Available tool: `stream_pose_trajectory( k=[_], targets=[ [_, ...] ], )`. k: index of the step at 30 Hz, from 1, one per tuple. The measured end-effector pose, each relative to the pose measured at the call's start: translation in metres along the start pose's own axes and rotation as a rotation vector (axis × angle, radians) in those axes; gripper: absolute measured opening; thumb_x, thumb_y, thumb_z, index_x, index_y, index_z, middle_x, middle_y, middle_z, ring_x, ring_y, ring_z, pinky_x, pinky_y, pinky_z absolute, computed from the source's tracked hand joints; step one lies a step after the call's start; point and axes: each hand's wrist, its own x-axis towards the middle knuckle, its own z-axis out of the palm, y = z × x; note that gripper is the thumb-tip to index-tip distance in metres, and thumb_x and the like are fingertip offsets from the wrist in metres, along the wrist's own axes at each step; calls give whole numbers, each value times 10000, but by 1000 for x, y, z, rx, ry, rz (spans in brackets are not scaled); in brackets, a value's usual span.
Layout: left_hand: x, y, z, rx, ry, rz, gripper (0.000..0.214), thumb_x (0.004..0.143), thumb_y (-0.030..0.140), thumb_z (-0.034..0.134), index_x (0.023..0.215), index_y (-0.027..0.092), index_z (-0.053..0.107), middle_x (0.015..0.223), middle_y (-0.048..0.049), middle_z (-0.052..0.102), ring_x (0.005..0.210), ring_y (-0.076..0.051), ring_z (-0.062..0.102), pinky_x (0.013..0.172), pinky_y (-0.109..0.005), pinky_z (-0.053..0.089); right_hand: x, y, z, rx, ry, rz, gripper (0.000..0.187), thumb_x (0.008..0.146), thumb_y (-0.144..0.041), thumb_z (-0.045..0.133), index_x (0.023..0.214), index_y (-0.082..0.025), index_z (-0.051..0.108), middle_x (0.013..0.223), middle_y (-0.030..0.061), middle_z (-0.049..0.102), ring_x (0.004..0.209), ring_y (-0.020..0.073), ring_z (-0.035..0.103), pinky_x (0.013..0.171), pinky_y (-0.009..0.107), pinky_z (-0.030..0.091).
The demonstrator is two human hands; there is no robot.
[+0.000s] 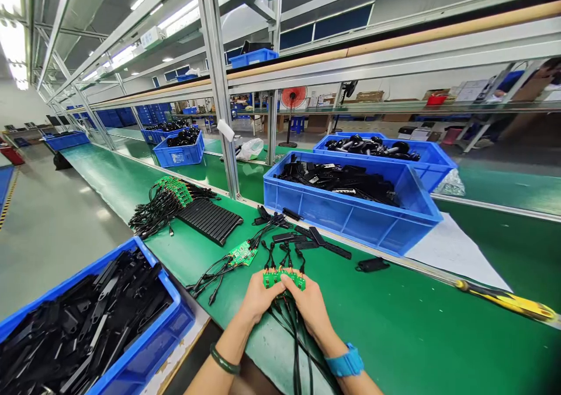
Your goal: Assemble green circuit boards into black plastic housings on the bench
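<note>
Circuit board (pixel 272 278) was held up btwn both hands, over the near part of the green bench (pixel 394 325). L hand (pixel 258 295) had its fingers clamped on the board's L end, R hand (pixel 310 302) had its fingers clamped on the R end; both thumbs pressed on the face, close tog. Fingertips underneath were hidden, so couldn't tell how they lay.

Black cables (pixel 296 342) hung from the board toward the body; short leads (pixel 286 256) w/ plugs stuck out the far side. Second board (pixel 245 253), also w/ cables, lay on the bench just L of the hands. Black casings (pixel 319 242) were scattered beyond. Farther L: ribbed black tray (pixel 210 221) next to a pile of green boards (pixel 175 189). Near bin (pixel 186 319), blue, lower L, was full of black parts (pixel 87 325). Far bin (pixel 342 219), also blue, stood past the casings. Yellow-and-black tool (pixel 511 302) lay at far R.
</note>
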Motion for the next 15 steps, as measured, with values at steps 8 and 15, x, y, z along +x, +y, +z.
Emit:
stream_pose_trajectory(
  k=[8, 15],
  targets=[
    [-15, 16, -22, -328, -252, -234, 513, 616, 296, 864, 1074, 128, 705, 954, -114, 729, 788, -192, 686, 706, -276, 515, -11, -15, -22, 338, -137, 391, 531, 516, -498, 889, 914, -173, 755, 936, 106, 773, 781, 236, 726, 703, 340, 583],
    [-17, 10, -16, -275, -114, -227, 601, 539, 455, 912, 983, 109, 700, 859, -86, 729, 705, -155, 661, 698, -273, 524, -16, -23, -15, 422, -211, 516, 515, 483, -429, 921, 897, -153, 786, 820, 104, 776, 645, 212, 705, 587, 307, 564]
  ],
)
